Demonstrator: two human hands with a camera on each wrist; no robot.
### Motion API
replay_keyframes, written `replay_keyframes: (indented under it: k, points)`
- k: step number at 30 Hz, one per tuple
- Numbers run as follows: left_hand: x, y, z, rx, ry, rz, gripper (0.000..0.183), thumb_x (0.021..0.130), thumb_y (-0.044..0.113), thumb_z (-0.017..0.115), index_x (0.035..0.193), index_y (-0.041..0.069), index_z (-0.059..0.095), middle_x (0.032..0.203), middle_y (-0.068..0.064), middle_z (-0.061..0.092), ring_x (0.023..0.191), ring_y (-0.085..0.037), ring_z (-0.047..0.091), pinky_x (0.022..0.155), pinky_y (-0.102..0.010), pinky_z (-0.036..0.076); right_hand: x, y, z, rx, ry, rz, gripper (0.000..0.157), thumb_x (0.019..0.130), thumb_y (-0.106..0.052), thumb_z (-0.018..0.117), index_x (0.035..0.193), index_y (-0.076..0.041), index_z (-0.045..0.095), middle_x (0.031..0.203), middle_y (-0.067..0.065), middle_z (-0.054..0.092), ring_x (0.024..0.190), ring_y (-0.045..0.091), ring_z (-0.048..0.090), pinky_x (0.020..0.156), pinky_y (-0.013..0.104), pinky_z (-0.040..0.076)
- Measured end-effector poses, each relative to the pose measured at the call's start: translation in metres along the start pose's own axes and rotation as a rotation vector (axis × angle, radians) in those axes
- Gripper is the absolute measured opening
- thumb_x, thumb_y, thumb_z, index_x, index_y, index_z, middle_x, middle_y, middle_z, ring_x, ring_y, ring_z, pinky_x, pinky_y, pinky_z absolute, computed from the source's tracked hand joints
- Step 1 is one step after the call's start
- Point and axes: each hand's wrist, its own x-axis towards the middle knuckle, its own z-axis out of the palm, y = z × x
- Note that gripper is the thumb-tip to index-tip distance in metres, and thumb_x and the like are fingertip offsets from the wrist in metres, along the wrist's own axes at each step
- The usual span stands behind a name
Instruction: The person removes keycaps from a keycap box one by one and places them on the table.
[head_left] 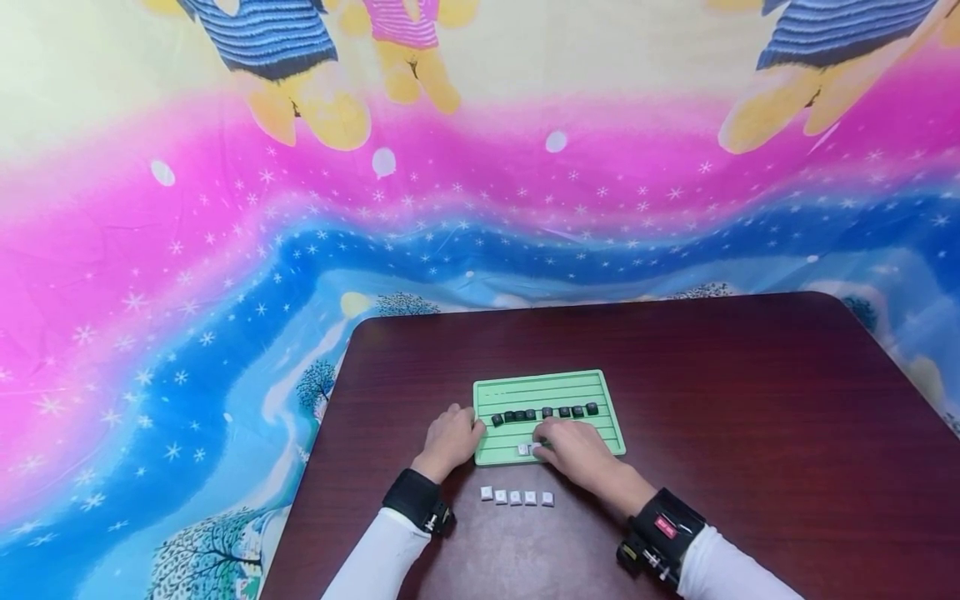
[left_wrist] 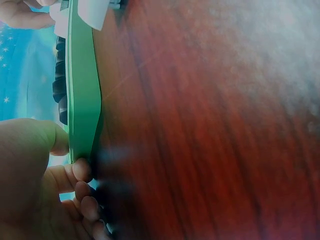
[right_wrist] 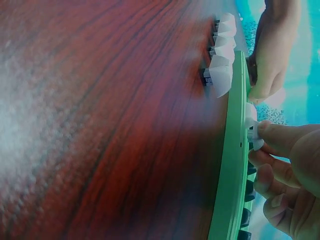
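Left hand (head_left: 450,442) gripping green tray (head_left: 540,388) by its edge, right hand (head_left: 576,447) pinching white keycap (right_wrist: 258,143), black keycaps (head_left: 520,415) in a row; five loose white keycaps (head_left: 515,498) on worktop (head_left: 712,392)

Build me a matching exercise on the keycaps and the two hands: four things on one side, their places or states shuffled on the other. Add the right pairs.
Column one
1. Black keycaps
2. Five white keycaps
3. Left hand
4. Right hand

Column two
A. Lined up on the table
B. Pinching a single white keycap
C. In a row on the green tray
D. Holding the tray's left end

Right pairs: 1-C, 2-A, 3-D, 4-B
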Motion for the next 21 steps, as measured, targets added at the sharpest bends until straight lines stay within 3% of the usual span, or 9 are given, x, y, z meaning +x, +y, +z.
replay_keyframes:
  k: [21]
  points:
    - [-0.001,0.001,-0.001,0.0,-0.002,0.011,0.034,0.098,0.025,0.048,0.067,0.014,0.045,0.072,-0.004,0.045,0.06,-0.02,0.04,0.055,-0.032,0.033,-0.013,0.002,-0.011,-0.012,0.031,-0.027,0.009,0.09,-0.027,0.075,0.095,-0.02,0.074,0.089,-0.009,0.07,0.077,0.01,0.068,0.065,0.029,0.051]
